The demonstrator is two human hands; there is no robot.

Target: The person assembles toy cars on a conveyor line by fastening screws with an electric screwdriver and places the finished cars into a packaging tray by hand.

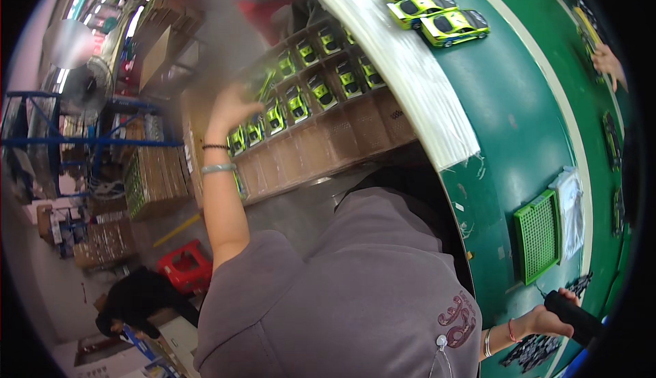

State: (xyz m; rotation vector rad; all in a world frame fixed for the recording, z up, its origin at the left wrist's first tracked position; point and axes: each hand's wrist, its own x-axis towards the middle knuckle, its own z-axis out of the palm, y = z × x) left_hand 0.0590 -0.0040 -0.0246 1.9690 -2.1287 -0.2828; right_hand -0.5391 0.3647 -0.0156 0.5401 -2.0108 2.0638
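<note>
At upper left my left hand (234, 108), slightly blurred, reaches over a cardboard carton with dividers (307, 149). Its curled fingers are at a tilted lime-green toy car (265, 86) and seem to grip it; part of the hold is hidden. Rows of similar toy cars (297, 103) stand in the carton's compartments. At lower right my right hand (547, 320) is wrapped round a black electric screwdriver (572, 316), its thin tip toward a green perforated basket (538, 236).
Three toy cars (437, 10) sit on the green table (499, 112), beside a white cloth strip (424, 84). Small black parts (533, 352) lie near my right hand. Another person's hand (607, 64) is across the table. Blue racks and stacked cartons (157, 180) stand left.
</note>
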